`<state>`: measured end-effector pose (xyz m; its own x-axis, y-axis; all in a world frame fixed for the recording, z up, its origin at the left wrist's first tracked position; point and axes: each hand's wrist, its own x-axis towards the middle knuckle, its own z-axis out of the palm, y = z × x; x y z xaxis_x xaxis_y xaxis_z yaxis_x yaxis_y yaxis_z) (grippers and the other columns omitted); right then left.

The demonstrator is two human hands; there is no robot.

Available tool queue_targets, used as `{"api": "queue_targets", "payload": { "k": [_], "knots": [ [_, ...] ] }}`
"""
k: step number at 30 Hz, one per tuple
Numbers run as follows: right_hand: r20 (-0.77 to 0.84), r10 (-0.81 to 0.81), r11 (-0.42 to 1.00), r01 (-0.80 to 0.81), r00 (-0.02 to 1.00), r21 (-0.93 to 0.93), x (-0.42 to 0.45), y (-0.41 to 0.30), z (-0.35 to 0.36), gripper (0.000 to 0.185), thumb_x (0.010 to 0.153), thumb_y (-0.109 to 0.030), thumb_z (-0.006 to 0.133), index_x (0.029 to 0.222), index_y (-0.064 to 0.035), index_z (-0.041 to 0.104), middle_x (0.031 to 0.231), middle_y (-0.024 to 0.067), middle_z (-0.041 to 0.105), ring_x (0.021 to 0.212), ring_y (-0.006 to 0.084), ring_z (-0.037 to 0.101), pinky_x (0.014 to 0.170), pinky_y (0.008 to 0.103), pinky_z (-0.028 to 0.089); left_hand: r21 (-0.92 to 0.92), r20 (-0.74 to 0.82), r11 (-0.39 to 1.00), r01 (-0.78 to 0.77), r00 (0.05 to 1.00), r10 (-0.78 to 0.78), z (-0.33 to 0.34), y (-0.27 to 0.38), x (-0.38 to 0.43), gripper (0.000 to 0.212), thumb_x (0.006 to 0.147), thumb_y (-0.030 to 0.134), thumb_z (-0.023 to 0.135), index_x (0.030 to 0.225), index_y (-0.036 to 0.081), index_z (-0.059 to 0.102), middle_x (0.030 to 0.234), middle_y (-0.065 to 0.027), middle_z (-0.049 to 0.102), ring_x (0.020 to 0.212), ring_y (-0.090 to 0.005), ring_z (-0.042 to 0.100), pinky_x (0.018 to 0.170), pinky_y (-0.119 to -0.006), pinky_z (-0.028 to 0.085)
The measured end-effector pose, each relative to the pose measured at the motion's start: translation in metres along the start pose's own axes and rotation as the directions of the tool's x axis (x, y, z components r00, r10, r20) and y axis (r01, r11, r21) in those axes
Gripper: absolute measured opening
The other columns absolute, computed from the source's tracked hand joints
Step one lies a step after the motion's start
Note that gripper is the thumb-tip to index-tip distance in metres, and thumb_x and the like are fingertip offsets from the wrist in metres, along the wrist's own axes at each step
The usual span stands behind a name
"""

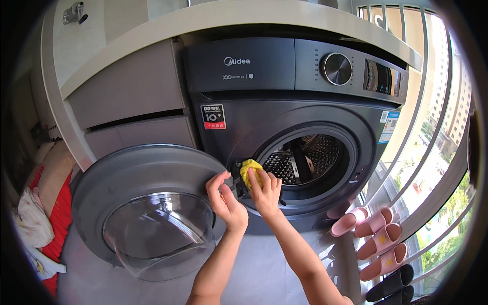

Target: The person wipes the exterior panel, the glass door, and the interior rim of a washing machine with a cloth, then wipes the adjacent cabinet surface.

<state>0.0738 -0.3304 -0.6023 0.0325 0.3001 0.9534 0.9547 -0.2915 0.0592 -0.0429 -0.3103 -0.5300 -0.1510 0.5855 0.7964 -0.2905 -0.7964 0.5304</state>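
Note:
A dark grey front-loading washing machine (244, 110) stands before me with its round door (91, 213) swung out to the left. My right hand (265, 192) presses a yellow cloth (249, 171) against the hinge side of the door opening, left of the steel drum (324, 156). My left hand (227, 204) is raised at the inner edge of the door, near the hinge, fingers bent and no object seen in it. Whether its fingertips touch the door rim is unclear. The clear door bowl (160, 236) lies left of my left wrist.
Pink slippers (377, 240) and black slippers (390, 284) line the floor at the right, beside a railed window. A pale countertop (244, 17) runs above the machine, with grey cabinets (129, 87) at its left. Red and white fabrics (36, 217) lie at far left.

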Motion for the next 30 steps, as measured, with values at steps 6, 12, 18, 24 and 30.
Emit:
{"api": "queue_targets", "payload": {
  "k": [6,12,18,24,30],
  "knots": [
    [0.215,0.039,0.999,-0.038,0.976,-0.006,-0.092,-0.014,0.005,0.059,0.079,-0.018,0.068,0.138,-0.0193,0.059,0.123,0.0075,0.055,0.105,0.0266,0.053,0.079,0.0411,0.042,-0.075,-0.007,0.980,0.186,0.982,-0.187,-0.010,0.012,0.008,0.028,0.096,-0.004,0.043,0.116,-0.001,0.061,0.110,-0.0090,0.063,0.104,-0.0185,0.059,0.100,-0.034,0.043],
    [0.500,0.092,0.996,-0.088,0.861,-0.033,-0.196,0.025,-0.023,0.050,0.078,-0.020,0.071,0.127,-0.0167,0.065,0.110,0.0068,0.058,0.097,0.0259,0.054,0.075,0.0402,0.043,-0.099,0.067,0.939,0.329,0.944,-0.324,-0.016,0.024,0.010,0.029,0.094,-0.005,0.042,0.115,0.000,0.062,0.109,-0.0080,0.062,0.107,-0.0159,0.057,0.101,-0.032,0.041],
    [0.353,0.244,0.906,-0.342,0.903,0.249,-0.139,-0.017,-0.036,0.063,0.074,-0.014,0.070,0.136,-0.0153,0.057,0.117,0.0097,0.058,0.106,0.0296,0.054,0.087,0.0445,0.044,-0.022,0.135,0.953,0.302,0.946,-0.296,-0.015,0.019,0.002,0.024,0.097,-0.003,0.043,0.100,-0.001,0.066,0.089,-0.0049,0.066,0.089,-0.0132,0.060,0.089,-0.029,0.045],
    [0.302,0.106,0.985,-0.141,0.948,0.096,-0.151,-0.042,0.016,0.059,0.087,-0.016,0.056,0.146,-0.0189,0.050,0.137,0.0056,0.054,0.119,0.0247,0.053,0.093,0.0422,0.044,0.284,0.490,0.959,0.022,0.856,-0.165,-0.012,-0.004,-0.024,0.021,0.093,-0.002,0.047,0.098,0.004,0.067,0.090,-0.0071,0.068,0.088,-0.0245,0.063,0.085,-0.037,0.046],
    [0.426,0.170,0.981,-0.111,0.889,-0.160,-0.253,0.067,-0.042,0.063,0.080,-0.014,0.062,0.142,-0.0215,0.055,0.133,0.0055,0.054,0.117,0.0265,0.052,0.088,0.0443,0.042,0.423,0.626,0.892,-0.162,0.764,-0.158,-0.011,-0.019,-0.049,0.024,0.090,-0.001,0.053,0.107,0.009,0.067,0.106,-0.0042,0.067,0.105,-0.0261,0.059,0.099,-0.041,0.037]
  ]
}}
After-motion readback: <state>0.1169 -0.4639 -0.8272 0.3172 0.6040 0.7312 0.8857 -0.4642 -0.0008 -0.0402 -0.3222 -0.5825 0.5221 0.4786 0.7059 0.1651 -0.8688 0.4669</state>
